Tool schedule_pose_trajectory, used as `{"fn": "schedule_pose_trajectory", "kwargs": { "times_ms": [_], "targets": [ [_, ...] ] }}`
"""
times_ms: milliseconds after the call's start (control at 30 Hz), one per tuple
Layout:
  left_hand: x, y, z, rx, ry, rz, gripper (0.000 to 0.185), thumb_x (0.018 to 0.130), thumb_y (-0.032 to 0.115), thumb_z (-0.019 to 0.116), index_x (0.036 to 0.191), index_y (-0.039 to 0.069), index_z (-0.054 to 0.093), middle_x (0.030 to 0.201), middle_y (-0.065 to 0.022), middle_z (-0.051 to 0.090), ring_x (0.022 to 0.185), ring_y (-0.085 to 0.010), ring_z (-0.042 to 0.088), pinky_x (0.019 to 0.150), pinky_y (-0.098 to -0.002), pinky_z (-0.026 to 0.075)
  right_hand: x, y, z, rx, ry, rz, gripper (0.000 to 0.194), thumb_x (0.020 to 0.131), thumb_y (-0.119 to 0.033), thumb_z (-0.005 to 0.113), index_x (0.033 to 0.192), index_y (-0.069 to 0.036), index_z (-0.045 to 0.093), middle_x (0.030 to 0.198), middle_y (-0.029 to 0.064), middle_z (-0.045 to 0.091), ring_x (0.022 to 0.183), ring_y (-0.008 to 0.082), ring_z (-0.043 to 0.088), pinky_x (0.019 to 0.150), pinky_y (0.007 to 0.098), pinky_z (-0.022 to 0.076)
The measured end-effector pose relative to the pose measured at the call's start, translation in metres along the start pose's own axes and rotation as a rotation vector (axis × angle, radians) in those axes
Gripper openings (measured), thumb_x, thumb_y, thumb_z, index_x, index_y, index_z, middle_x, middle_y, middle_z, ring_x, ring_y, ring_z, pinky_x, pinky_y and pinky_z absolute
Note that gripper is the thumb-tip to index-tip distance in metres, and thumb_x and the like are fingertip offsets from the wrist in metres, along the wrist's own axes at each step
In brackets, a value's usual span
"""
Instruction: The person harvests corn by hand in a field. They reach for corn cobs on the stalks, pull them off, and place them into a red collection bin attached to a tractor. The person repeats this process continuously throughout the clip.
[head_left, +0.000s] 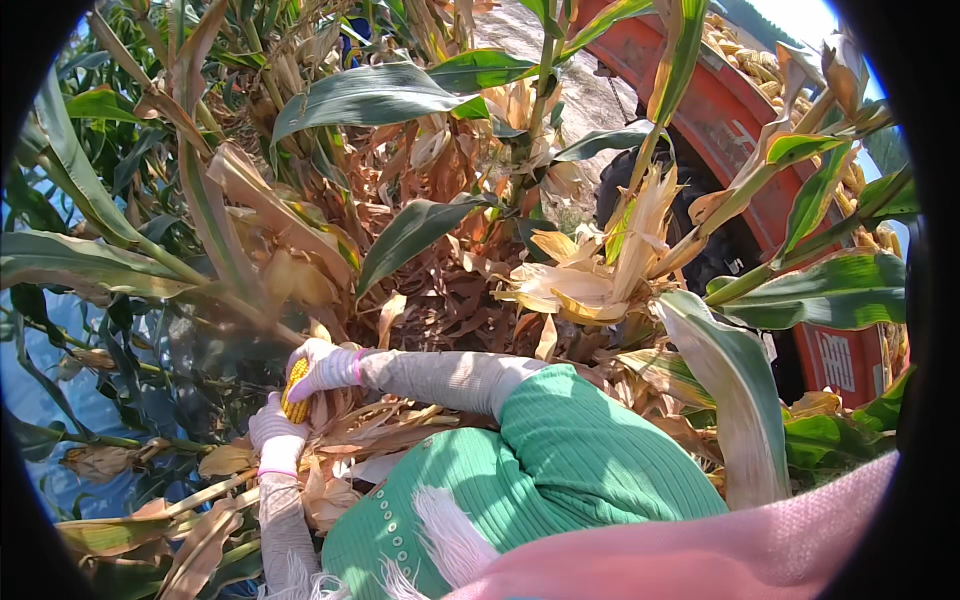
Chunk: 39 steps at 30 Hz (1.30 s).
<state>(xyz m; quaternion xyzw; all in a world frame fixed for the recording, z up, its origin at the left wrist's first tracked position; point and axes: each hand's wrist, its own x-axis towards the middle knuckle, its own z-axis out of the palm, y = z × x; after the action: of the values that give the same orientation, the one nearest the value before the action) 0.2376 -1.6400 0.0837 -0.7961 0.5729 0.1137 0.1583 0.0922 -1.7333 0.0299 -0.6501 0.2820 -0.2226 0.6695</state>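
A yellow ear of corn is held between both gloved hands, with its kernels bare. My right hand, in a pale knitted glove with a pink cuff, grips the upper part of the ear. From below, my left hand, gloved alike, closes around the lower end; its fingertips are partly hidden by the ear. Dry corn husks lie beside and under the wrists. A leaning corn stalk comes down close to the right hand, blurred in part.
Standing corn plants with green leaves crowd the front. An open dry husk sticks out to the right. Behind it stands a red trailer with a dark tyre, loaded with corn ears. Blue sheeting shows at left among leaves.
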Motion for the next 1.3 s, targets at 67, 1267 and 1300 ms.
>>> {"fn": "schedule_pose_trajectory", "kwargs": {
  "times_ms": [67, 1267, 1300],
  "targets": [
    [0.004, -0.003, -0.002, -0.114, 0.044, 0.007, 0.055, 0.067, 0.034, 0.078, 0.112, 0.013, 0.054, 0.103, -0.0144, 0.067, 0.100, -0.0327, 0.064, 0.087, -0.0386, 0.051, -0.011, -0.019, 0.006, -0.245, 0.155, -0.188, 0.050, 0.063, -0.032, 0.083, 0.097, 0.000, 0.067, 0.087, 0.0148, 0.069, 0.082, 0.0254, 0.066, 0.076, 0.0335, 0.0522],
    [0.059, -0.003, 0.012, -0.364, 0.066, -0.035, 0.032, 0.079, 0.025, 0.070, 0.104, 0.008, 0.062, 0.104, -0.0143, 0.067, 0.100, -0.0279, 0.064, 0.088, -0.0368, 0.050, -0.058, -0.095, 0.060, -0.780, -0.089, -0.485, 0.046, 0.062, -0.036, 0.076, 0.096, -0.006, 0.067, 0.087, 0.0156, 0.067, 0.083, 0.0339, 0.065, 0.078, 0.0419, 0.0509],
    [0.056, -0.001, 0.009, -0.310, 0.104, -0.048, 0.032, 0.079, 0.026, 0.071, 0.104, 0.009, 0.063, 0.104, -0.0148, 0.067, 0.101, -0.0288, 0.064, 0.088, -0.0371, 0.050, -0.065, -0.096, 0.060, -0.754, -0.168, -0.427, 0.047, 0.061, -0.037, 0.076, 0.095, -0.006, 0.067, 0.086, 0.0150, 0.068, 0.082, 0.0334, 0.066, 0.076, 0.0412, 0.0515]
  ]
}}
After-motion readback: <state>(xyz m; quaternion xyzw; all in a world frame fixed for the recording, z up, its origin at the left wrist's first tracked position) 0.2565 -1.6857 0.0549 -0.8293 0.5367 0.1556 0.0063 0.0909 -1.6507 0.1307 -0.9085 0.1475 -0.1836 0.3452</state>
